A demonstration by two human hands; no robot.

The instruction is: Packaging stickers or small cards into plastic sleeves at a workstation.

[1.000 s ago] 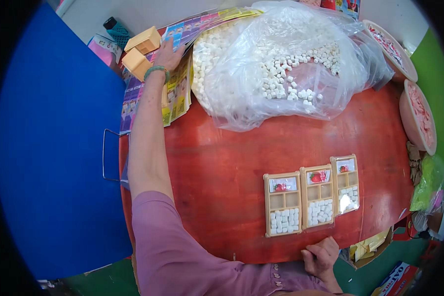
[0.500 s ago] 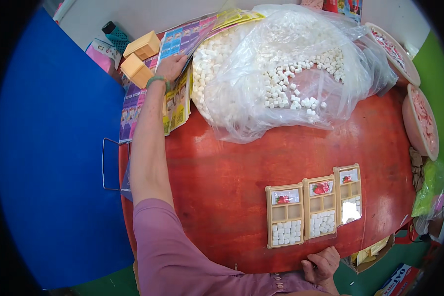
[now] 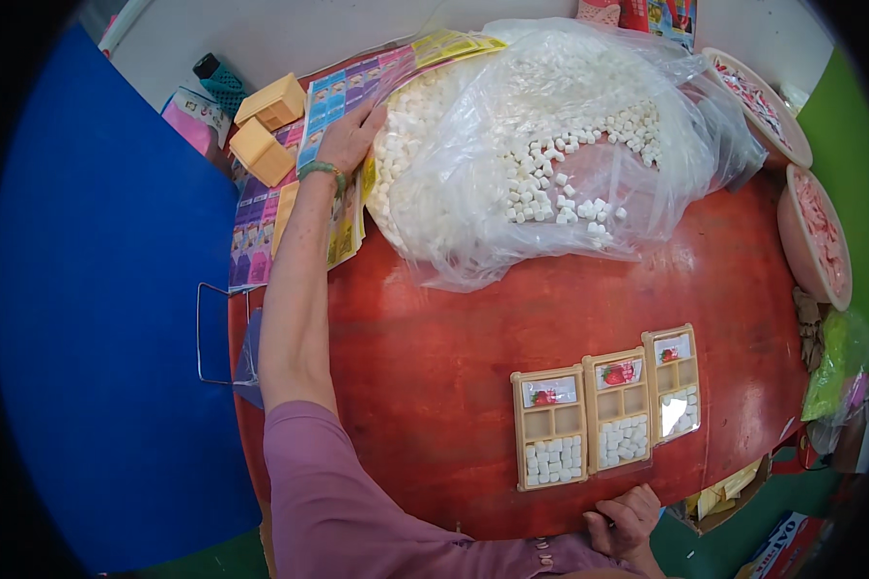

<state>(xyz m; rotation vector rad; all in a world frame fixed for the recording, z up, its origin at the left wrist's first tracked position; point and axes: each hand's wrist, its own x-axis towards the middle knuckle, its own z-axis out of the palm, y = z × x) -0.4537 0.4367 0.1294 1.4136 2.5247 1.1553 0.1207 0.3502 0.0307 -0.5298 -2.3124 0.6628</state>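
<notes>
My left arm reaches to the far left of the red table, and my left hand [image 3: 350, 142] lies on a stack of printed sheets [image 3: 330, 95] beside the marshmallow bag. Its fingers stretch out at the sheets' edge; their tips are partly hidden. By the near table edge rests my right hand [image 3: 628, 519], fingers curled, with nothing visible in it. Just beyond it stand three beige trays in a row: a left tray [image 3: 553, 421], a middle tray [image 3: 623, 398] and a right tray [image 3: 688, 374]. Each holds a strawberry-printed sachet at the top and white marshmallows at the bottom.
A large clear plastic bag [image 3: 454, 193] of small white marshmallows spreads over the far table. Two beige boxes [image 3: 272, 101] sit left of my hand, near a dark bottle [image 3: 224, 85]. Two pink bowls stand at the right, the nearer bowl [image 3: 806, 256] holding pink packets.
The sheets that were lifted at my left hand now lie lower, and that hand has shifted slightly right with its fingers more extended. My right hand stays by the table edge.
</notes>
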